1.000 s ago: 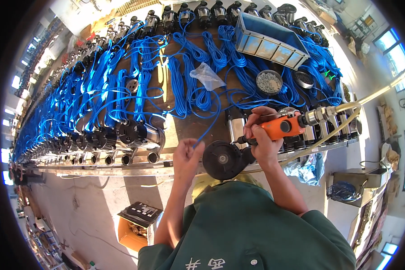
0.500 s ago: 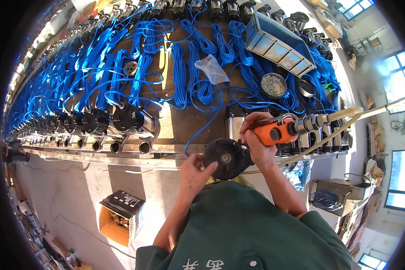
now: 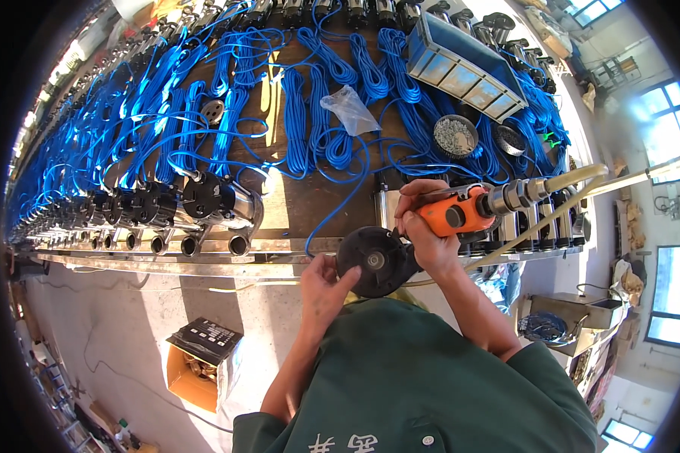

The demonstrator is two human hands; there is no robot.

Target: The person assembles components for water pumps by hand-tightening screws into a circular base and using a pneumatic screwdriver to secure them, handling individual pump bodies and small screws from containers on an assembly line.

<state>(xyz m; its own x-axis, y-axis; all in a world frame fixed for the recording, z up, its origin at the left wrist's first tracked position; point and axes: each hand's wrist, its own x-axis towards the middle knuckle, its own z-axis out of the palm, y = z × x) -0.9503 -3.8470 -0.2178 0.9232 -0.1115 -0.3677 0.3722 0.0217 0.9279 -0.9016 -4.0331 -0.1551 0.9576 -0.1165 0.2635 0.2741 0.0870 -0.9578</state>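
Observation:
My left hand (image 3: 323, 296) grips the left rim of a black round pump end piece (image 3: 373, 264), its thumb lying on the face. The piece has a light centre hole and stands at the bench's near edge, close to my body. My right hand (image 3: 432, 245) is closed around an orange air screwdriver (image 3: 455, 216), with fingers bunched at its left end just above the end piece. The tool's tip and anything pinched there are hidden by the fingers. A pale air hose (image 3: 578, 179) runs from metal fittings at the tool's right end.
Steel-and-black pumps (image 3: 215, 200) line the bench edge on the left; more stand right and behind. Coiled blue cables (image 3: 296, 124) cover the bench. A blue crate (image 3: 465, 75), a bowl of screws (image 3: 455, 137) and a plastic bag (image 3: 351, 111) lie there. A cardboard box (image 3: 190, 374) sits on the floor.
The whole view has shifted slightly. Both hands keep their holds on the end piece and the screwdriver, with only small movement.

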